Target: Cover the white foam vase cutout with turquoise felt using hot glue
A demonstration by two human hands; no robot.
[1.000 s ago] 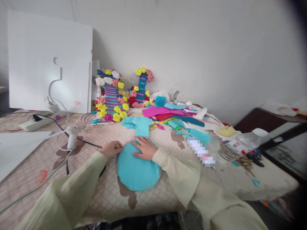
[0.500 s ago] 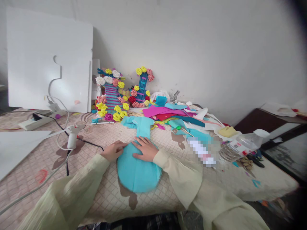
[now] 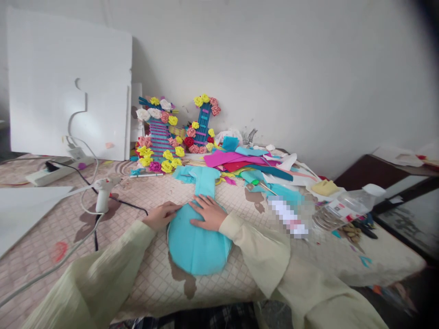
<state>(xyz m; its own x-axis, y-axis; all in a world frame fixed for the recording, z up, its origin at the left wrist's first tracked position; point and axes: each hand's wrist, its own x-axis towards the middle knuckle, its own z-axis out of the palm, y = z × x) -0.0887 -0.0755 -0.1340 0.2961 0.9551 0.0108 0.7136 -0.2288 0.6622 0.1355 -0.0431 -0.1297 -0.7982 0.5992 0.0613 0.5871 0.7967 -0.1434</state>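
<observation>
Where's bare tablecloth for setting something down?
Between the right hand, turquoise neck and paper heap; also front right, between the right sleeve and plastic bottle. Crowded: the back, with flowered panels and that heap; left, around the glue gun.

My right hand (image 3: pixel 210 214) on the disc (image 3: pixel 199 251), left hand (image 3: pixel 161 216) at its left edge, glue gun (image 3: pixel 103 197) left of it, bottle (image 3: pixel 348 206) right of it

I log disc (image 3: pixel 200 251), plain turquoise | sleeves (image 3: pixel 260 256), pale olive-beige | tablecloth (image 3: pixel 164 194), beige with a diamond grid, brown blotches | striped panel (image 3: pixel 159 142), purple bars over blue | flowers (image 3: pixel 145 157), yellow, white, pink, magenta | glue gun (image 3: pixel 103 197), I read white | slim sheet (image 3: pixel 224 160), magenta | wall board (image 3: pixel 41 91), white.
</observation>
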